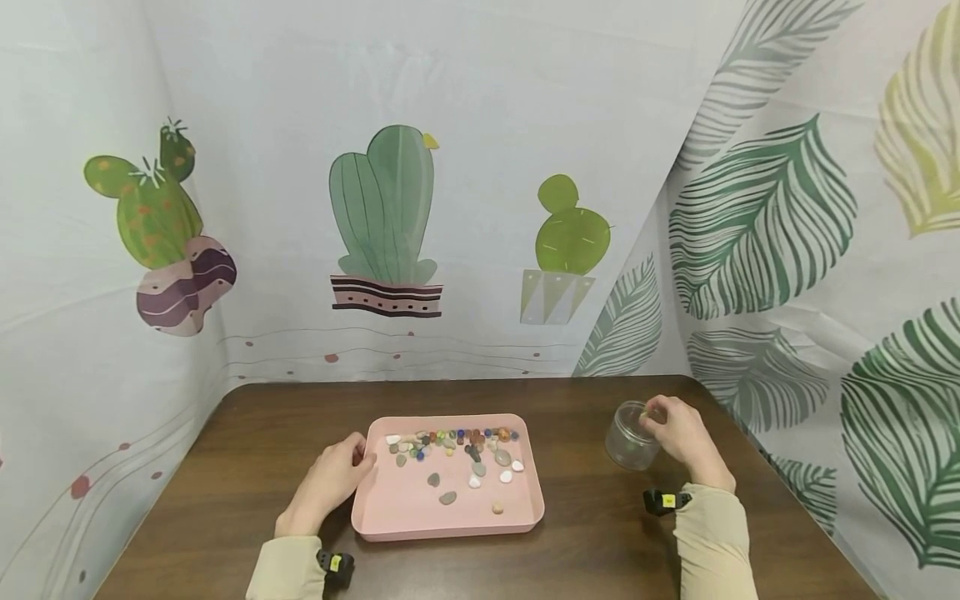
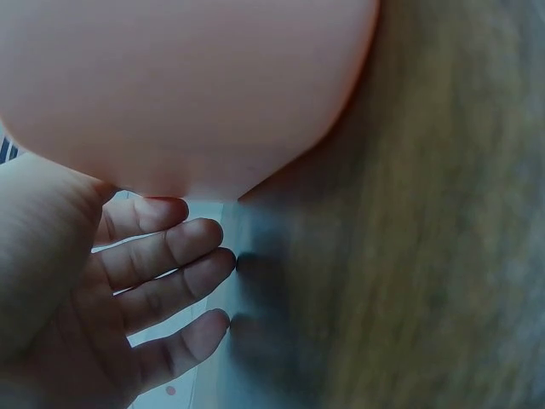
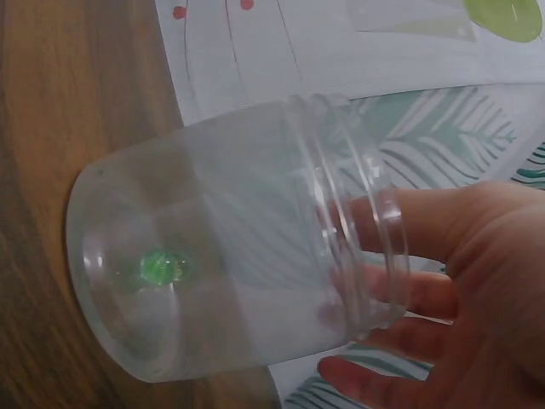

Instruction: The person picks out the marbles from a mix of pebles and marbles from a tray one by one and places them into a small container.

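A pink tray (image 1: 420, 521) holds marbles and pebbles, most of them gathered toward its far side. At its left rim, my left hand (image 1: 333, 475) grips the edge with the thumb over the rim; in the left wrist view several fingers (image 2: 183, 247) lie outside the tray wall (image 2: 187, 94). To the right stands a clear jar (image 1: 626, 454), without a lid. My right hand (image 1: 678, 429) is at the jar's mouth, pinching a small yellow-green marble (image 1: 646, 413). The right wrist view shows a green marble (image 3: 163, 267) at the jar's bottom, with fingertips blurred behind the glass.
The dark wooden table (image 1: 577, 542) carries the tray and jar. A printed cloth (image 1: 480, 350) with cacti and leaves hangs along the table's back and sides. Black wrist cameras (image 1: 663, 502) sit on both sleeves.
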Tool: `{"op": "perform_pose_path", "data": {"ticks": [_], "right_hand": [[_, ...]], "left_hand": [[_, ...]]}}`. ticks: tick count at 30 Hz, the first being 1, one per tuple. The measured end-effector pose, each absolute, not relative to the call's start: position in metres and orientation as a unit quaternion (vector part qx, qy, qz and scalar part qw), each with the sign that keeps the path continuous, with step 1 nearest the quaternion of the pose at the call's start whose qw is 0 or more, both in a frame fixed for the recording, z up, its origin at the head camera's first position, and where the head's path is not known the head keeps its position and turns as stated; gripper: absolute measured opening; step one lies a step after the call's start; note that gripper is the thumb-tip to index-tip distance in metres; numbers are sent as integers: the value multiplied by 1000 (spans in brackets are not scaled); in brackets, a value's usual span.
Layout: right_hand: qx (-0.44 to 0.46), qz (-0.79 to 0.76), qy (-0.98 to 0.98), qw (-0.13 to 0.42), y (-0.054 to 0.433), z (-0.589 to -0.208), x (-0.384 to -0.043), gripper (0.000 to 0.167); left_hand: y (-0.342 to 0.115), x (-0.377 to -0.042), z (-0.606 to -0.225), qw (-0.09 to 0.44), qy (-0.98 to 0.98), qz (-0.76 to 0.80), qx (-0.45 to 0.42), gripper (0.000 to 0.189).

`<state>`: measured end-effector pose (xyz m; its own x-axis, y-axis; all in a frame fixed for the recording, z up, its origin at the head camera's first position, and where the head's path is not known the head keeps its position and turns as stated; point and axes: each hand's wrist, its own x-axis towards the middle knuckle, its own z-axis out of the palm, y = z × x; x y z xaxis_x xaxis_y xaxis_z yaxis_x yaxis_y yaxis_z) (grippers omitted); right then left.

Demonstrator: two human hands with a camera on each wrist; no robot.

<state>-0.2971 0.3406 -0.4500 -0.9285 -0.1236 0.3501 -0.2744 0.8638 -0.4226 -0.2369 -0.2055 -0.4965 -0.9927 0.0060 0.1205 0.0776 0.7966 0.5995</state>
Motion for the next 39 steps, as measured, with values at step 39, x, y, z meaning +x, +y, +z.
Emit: {"op": "perform_pose_path", "data": {"ticks": [39], "right_hand": [[129, 256, -933, 216, 324, -423, -291, 13]], "left_hand": [[-205, -237, -496, 59, -946, -317, -20, 12]]}}
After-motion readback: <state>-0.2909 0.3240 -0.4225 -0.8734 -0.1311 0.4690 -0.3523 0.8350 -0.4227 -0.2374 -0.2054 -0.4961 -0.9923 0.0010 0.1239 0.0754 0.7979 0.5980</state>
